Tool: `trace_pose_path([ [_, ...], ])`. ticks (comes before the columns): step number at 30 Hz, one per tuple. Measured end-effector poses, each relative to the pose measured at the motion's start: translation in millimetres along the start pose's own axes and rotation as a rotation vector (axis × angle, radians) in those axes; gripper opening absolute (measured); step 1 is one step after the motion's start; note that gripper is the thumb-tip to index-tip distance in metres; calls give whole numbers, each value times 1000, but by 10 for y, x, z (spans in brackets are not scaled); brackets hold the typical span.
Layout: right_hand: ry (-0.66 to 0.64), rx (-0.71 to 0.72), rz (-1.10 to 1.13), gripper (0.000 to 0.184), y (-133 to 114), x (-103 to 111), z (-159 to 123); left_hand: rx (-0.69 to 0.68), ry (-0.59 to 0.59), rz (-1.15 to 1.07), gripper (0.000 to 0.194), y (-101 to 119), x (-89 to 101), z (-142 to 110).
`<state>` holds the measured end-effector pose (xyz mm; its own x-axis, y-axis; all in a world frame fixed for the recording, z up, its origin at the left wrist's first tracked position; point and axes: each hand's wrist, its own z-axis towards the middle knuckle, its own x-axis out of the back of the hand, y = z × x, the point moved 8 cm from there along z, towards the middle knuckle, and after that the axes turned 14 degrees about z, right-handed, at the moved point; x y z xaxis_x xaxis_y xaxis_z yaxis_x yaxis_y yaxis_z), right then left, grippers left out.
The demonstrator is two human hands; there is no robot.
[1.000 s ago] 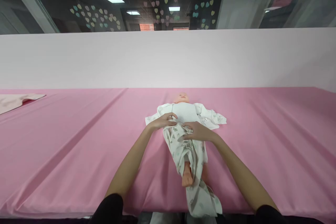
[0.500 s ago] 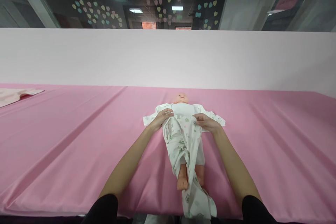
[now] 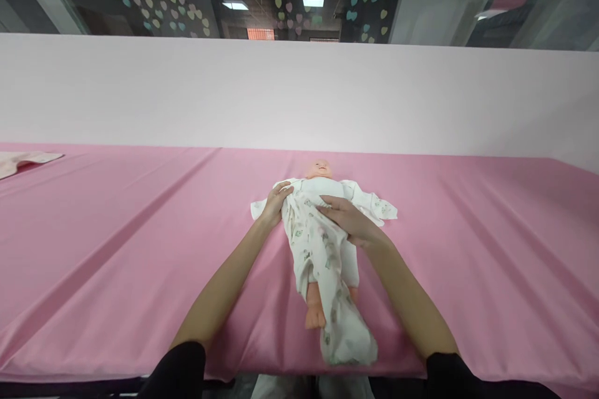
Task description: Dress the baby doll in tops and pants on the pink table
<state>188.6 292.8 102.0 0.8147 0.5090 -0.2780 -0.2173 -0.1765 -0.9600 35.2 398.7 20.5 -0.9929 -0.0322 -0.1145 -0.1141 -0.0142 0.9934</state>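
A baby doll (image 3: 320, 169) lies on its back, head away from me, in a white top with patterned sleeves (image 3: 374, 202) spread to both sides. White printed baby trousers (image 3: 309, 240) lie over its front. One leg of them is on the doll's leg on my left, the bare foot (image 3: 315, 317) sticking out. Their other leg (image 3: 349, 340) hangs loose toward me. My left hand (image 3: 277, 201) is closed on the trousers' upper edge at the doll's left-hand side. My right hand (image 3: 349, 217) rests over the trousers with fingers stretched out; its thumb is hidden.
Pink padded sheeting (image 3: 140, 262) covers the table, with its front edge close to me. A pale folded cloth (image 3: 23, 162) lies at the far left. Behind the table stands a low white wall (image 3: 281, 96), topped by glass with heart stickers.
My right hand has moved inward across the trousers, its fingers straightening. My left hand has shifted slightly up and left. The trousers' loose leg has drawn up a little, and the view has tilted.
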Motion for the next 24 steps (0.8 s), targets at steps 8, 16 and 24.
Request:
trace_pose_path([
  [8,83,-75,178,25,118,-117,6,-56,-15,235,30,36,-110,-42],
  [16,162,286,-403,5,-103,32,31,-167,-569,303,43,591,-659,-583],
  [24,27,106,-343,18,50,284,166,-132,-710,776,28,573,-624,-846],
])
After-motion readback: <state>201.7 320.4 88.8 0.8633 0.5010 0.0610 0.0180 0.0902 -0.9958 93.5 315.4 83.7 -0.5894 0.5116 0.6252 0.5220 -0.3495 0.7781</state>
